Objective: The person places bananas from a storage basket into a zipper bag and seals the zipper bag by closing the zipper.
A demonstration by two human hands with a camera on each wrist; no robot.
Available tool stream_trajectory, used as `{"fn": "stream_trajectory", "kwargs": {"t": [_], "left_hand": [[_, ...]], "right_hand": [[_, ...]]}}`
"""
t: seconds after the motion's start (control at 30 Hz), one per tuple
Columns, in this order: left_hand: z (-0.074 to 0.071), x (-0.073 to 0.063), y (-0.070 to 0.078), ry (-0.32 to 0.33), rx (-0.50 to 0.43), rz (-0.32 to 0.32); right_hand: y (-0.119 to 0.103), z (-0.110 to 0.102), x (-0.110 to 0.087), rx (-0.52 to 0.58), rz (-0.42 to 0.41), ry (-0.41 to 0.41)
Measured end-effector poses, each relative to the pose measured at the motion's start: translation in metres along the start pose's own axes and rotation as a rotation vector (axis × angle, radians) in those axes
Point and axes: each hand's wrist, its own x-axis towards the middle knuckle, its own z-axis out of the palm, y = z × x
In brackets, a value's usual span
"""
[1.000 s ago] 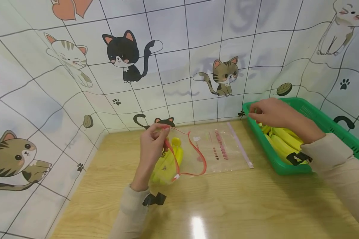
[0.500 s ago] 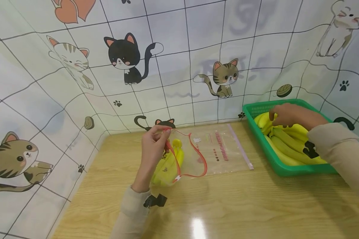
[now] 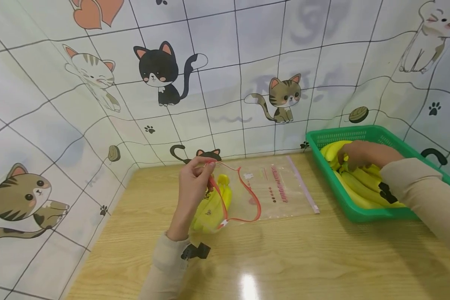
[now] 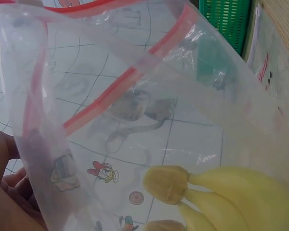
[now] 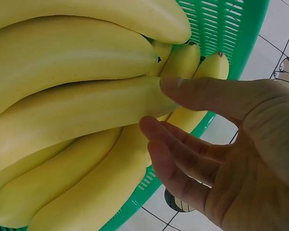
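Observation:
My left hand (image 3: pixel 195 179) pinches the red-edged mouth of a clear zip bag (image 3: pixel 243 196), whose opening gapes to the right. Inside the bag lies a bunch of yellow bananas (image 3: pixel 213 206); its brown-ended stems (image 4: pixel 168 185) show through the plastic in the left wrist view. My right hand (image 3: pixel 363 154) reaches into a green basket (image 3: pixel 363 214) of bananas (image 3: pixel 360 183). In the right wrist view, the thumb of this hand (image 5: pixel 241 139) overlaps the tip of one banana (image 5: pixel 86 106), and its loosely bent fingers lie just below that tip.
A second clear zip bag (image 3: pixel 285 191) with a lilac zip strip lies flat on the wooden table (image 3: pixel 285 258), between the first bag and the basket. Behind the table stands a wall covering (image 3: pixel 221 83) printed with cats.
My right hand has moved from above the basket's left rim, rightward and down among the bananas. The left hand keeps its hold on the bag.

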Motion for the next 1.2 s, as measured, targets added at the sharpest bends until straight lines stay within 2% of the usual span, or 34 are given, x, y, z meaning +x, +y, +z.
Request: {"fn": "stream_trajectory", "kwargs": {"t": [0.4, 0.67, 0.83, 1.03, 1.2], "left_hand": [[0.002, -0.001, -0.001, -0.001, 0.001, -0.002], [0.002, -0.002, -0.001, 0.003, 0.003, -0.011], [0.002, -0.003, -0.002, 0.009, 0.004, -0.01], [0.003, -0.004, -0.002, 0.009, 0.002, -0.007], [0.004, -0.005, -0.001, 0.009, 0.0, -0.007]], "right_hand": [[0.011, 0.004, 0.0, -0.016, -0.018, 0.013], [0.013, 0.0, -0.006, 0.014, -0.01, -0.106], [0.009, -0.004, -0.011, -0.014, -0.025, -0.155], [0.009, -0.007, -0.014, -0.047, -0.039, -0.177], [0.012, -0.008, -0.015, -0.055, -0.044, -0.159]]}}
